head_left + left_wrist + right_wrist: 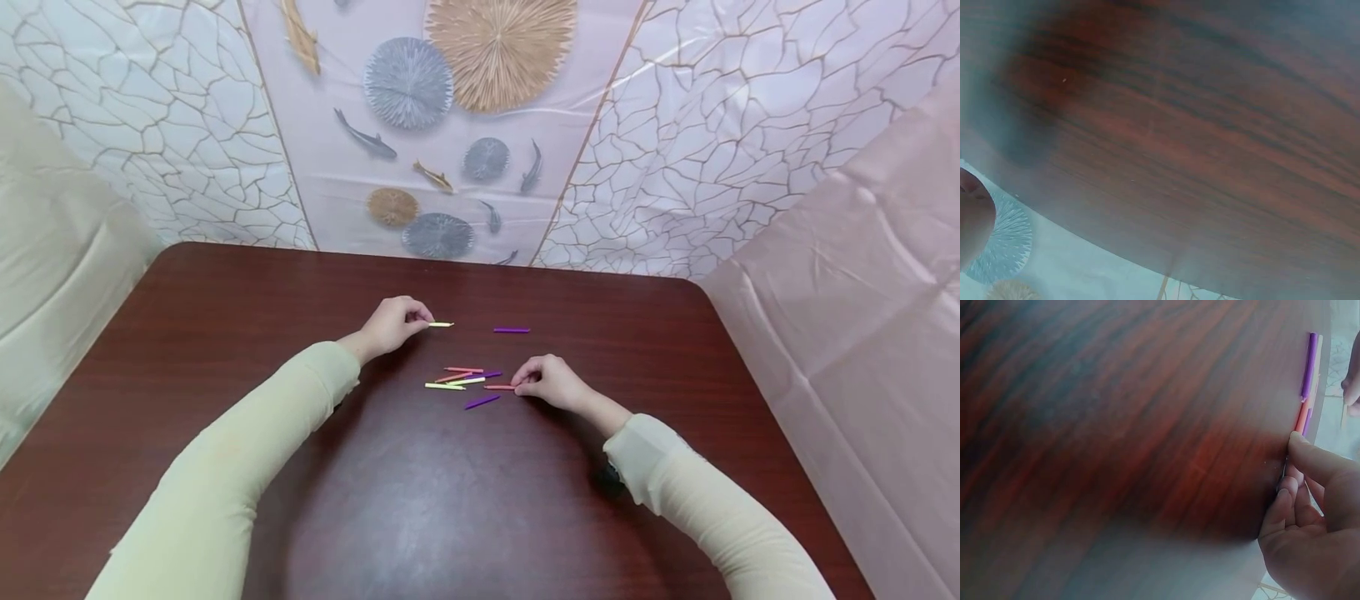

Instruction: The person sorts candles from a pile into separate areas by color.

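Left hand [390,325]: thumb and fingers closed in a pinch on one end of a yellow pencil [442,324], toward the table's [225,317] far edge. Right hand [551,385]: similar pinch, right end of an orange pencil [498,387], farther from that edge. Lone purple pencil [512,331]: near the far edge. Loose cluster [465,381], beside the right hand's pencil: orange, yellow and purple, some crossing. Step in hand, seemingly: single-pencil handling, one per hand. Next move, probably: level lowering and clean release, left; lift without disturbing neighbours, right.
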Tool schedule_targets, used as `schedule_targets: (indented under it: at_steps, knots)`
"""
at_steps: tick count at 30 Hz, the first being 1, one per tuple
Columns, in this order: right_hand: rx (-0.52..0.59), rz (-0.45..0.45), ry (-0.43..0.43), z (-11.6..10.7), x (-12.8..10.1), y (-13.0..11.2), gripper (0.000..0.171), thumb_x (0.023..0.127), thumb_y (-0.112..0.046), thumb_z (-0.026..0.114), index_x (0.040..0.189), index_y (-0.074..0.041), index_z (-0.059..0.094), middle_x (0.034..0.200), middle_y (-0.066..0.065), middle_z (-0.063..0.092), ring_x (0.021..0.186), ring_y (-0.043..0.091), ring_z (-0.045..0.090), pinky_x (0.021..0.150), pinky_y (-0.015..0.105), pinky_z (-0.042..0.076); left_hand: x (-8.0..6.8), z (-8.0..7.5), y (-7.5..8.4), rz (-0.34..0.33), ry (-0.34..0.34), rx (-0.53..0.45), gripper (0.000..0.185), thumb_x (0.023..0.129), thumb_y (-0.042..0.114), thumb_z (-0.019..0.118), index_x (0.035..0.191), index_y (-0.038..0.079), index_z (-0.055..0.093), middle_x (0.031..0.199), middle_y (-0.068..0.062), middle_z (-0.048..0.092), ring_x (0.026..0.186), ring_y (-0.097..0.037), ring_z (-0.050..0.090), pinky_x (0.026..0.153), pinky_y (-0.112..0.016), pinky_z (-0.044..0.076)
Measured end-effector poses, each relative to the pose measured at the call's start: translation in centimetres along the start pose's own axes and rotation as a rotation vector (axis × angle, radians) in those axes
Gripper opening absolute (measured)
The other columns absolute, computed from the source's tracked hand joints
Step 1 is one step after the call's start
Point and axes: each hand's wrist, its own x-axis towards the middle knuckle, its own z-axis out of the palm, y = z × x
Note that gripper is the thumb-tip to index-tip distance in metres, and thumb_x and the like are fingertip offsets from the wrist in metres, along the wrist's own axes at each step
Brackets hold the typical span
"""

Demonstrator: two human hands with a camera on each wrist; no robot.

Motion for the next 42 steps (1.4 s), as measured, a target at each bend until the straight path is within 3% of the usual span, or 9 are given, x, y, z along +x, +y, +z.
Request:
schedule_targets:
  at_steps: [8, 17, 29, 36, 42]
  knots:
    - [0.002, 0.007, -0.004, 0.0, -0.2, 0.0, 0.005, 0.077, -0.007, 0.073, 0.080, -0.003, 0.072, 0.075, 0.005, 0.067, 0.067, 0.007, 0.050, 0.063, 0.020, 0.042, 1.7, 0.9, -0.5, -0.001, -0.004, 0.007, 0.008, 0.085, 0.003, 0.063, 0.086, 0.000, 0.069, 0.081, -0.013, 0.063, 0.080, -0.023, 0.055, 0.076, -0.031, 0.044]
    - [0.005, 0.005, -0.007, 0.3, -0.2, 0.1, 0.004, 0.077, -0.007, 0.073, 0.080, -0.004, 0.072, 0.075, 0.005, 0.067, 0.066, 0.005, 0.049, 0.062, 0.019, 0.042, 2.6, 1.9, -1.1, -0.083, -0.011, 0.032, 0.009, 0.086, 0.002, 0.061, 0.088, -0.001, 0.069, 0.085, -0.014, 0.064, 0.085, -0.025, 0.056, 0.081, -0.036, 0.046]
    - [-0.013, 0.012, -0.009, 0.1, -0.1, 0.2, 0.004, 0.077, -0.006, 0.073, 0.080, -0.004, 0.072, 0.075, 0.004, 0.067, 0.066, 0.004, 0.049, 0.062, 0.018, 0.041, 3.0, 2.3, -1.3, -0.116, -0.043, 0.050, 0.010, 0.087, 0.004, 0.060, 0.088, 0.000, 0.069, 0.083, -0.012, 0.063, 0.083, -0.024, 0.056, 0.078, -0.033, 0.045]
    - [-0.014, 0.009, -0.010, 0.0, -0.2, 0.1, 0.004, 0.077, -0.006, 0.072, 0.081, -0.004, 0.072, 0.075, 0.005, 0.067, 0.066, 0.005, 0.050, 0.063, 0.019, 0.042, 3.0, 2.2, -1.5, -0.108, -0.065, 0.012, 0.012, 0.086, 0.007, 0.063, 0.093, -0.001, 0.068, 0.085, -0.013, 0.063, 0.084, -0.024, 0.056, 0.078, -0.033, 0.045]
    - [-0.007, 0.018, -0.011, 0.0, -0.4, 0.0, 0.004, 0.078, -0.007, 0.072, 0.081, -0.005, 0.072, 0.075, 0.005, 0.067, 0.066, 0.005, 0.050, 0.062, 0.019, 0.042, 2.7, 1.4, -1.7, -0.077, 0.007, -0.020, 0.018, 0.086, 0.014, 0.065, 0.097, -0.001, 0.067, 0.089, -0.014, 0.065, 0.083, -0.024, 0.058, 0.079, -0.034, 0.047]
